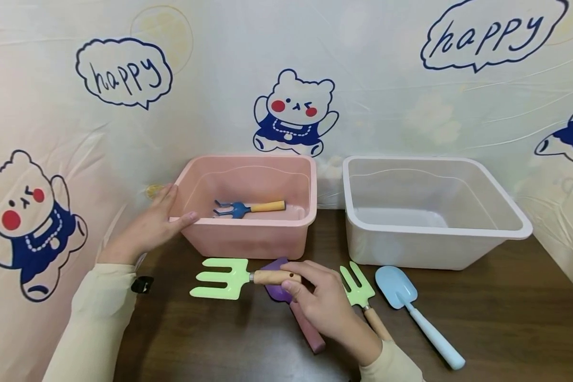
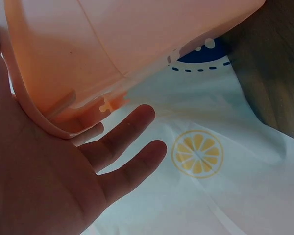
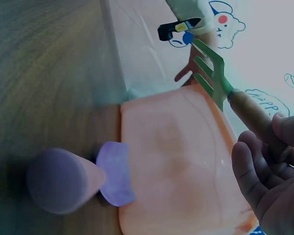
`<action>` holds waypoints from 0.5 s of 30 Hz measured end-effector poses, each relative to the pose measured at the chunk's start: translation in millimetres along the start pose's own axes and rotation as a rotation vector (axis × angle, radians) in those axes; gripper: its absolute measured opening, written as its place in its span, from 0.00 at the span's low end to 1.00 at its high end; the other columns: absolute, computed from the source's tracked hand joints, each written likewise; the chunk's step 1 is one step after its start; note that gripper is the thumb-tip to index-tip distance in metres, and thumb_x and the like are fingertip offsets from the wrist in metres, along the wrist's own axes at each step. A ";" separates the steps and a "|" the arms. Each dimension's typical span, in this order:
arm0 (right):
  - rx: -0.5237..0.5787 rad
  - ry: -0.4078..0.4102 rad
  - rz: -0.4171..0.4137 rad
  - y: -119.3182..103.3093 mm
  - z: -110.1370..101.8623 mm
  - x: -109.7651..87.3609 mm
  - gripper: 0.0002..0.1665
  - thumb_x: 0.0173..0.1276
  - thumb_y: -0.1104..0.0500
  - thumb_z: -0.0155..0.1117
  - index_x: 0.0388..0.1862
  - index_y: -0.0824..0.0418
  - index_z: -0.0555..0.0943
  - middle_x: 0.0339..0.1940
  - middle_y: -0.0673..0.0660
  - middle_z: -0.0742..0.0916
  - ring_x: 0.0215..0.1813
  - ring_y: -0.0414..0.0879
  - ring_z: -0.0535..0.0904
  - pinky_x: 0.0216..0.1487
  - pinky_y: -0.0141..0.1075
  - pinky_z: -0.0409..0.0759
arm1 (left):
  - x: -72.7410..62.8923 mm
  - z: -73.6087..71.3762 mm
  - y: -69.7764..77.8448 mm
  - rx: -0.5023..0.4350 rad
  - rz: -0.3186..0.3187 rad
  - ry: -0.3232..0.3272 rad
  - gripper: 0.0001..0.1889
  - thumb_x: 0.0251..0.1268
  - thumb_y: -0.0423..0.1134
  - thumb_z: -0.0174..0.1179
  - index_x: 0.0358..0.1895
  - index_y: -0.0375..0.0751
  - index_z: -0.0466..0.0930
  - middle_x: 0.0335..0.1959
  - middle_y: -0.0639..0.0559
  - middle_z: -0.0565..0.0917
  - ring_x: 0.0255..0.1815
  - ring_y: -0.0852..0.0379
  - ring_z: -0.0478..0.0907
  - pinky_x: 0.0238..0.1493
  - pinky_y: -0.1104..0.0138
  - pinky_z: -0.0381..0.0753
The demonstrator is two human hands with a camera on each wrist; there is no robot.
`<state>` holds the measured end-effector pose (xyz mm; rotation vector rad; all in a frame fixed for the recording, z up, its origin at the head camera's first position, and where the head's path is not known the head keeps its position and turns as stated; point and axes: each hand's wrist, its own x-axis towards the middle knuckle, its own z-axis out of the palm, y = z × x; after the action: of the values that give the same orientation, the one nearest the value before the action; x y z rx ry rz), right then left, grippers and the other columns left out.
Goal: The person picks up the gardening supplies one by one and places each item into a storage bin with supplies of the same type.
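Observation:
My right hand (image 1: 322,297) pinches the end of a wooden handle on a light green garden fork (image 1: 224,278). The fork is held sideways, tines to the left, in front of the pink basin (image 1: 253,239); the right wrist view shows the same fork (image 3: 218,73) raised beside the basin. At the basin's left front corner, my left hand (image 1: 148,228) holds the rim, thumb over it and fingers outside. In the left wrist view two fingers (image 2: 132,169) extend free of the wall. Inside the basin lies a small blue three-pronged cultivator (image 1: 240,209). A purple trowel (image 1: 307,329) lies below the held fork, partly hidden.
A second light green fork (image 1: 359,292) lies right of my right hand, its handle partly covered. Beside it is a light blue trowel (image 1: 430,323). A grey-white basin (image 1: 410,249) stands at the back right. Behind the brown table (image 1: 520,307) hangs a printed cloth (image 1: 382,106).

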<state>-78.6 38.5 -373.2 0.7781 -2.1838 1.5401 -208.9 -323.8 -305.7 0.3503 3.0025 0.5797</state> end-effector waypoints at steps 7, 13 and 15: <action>0.055 0.017 0.014 -1.2 -11.1 6.3 0.11 0.68 0.64 0.70 0.49 0.60 0.86 0.29 0.47 0.82 0.26 0.40 0.80 0.26 0.34 0.80 | 0.2 1.4 -1.6 0.011 -0.004 0.004 0.53 0.74 0.65 0.51 0.81 0.35 0.29 0.82 0.35 0.33 0.77 0.25 0.42 0.70 0.34 0.49; 0.055 0.035 0.021 -2.8 -21.1 14.2 0.11 0.68 0.65 0.70 0.49 0.60 0.86 0.27 0.46 0.81 0.25 0.40 0.79 0.24 0.35 0.79 | 1.3 1.0 -1.1 0.002 -0.020 -0.007 0.55 0.72 0.69 0.50 0.81 0.38 0.28 0.82 0.37 0.32 0.76 0.24 0.43 0.69 0.34 0.50; 0.055 0.042 0.013 -2.7 -23.9 17.1 0.12 0.68 0.66 0.70 0.49 0.60 0.86 0.28 0.47 0.81 0.25 0.41 0.79 0.24 0.34 0.78 | 1.3 0.8 -1.3 0.004 -0.022 -0.009 0.55 0.72 0.69 0.50 0.81 0.38 0.28 0.82 0.37 0.32 0.76 0.24 0.44 0.69 0.33 0.50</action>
<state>-90.9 56.3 -353.2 0.7423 -2.1289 1.6142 -210.3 -324.4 -307.0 0.3194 2.9955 0.5683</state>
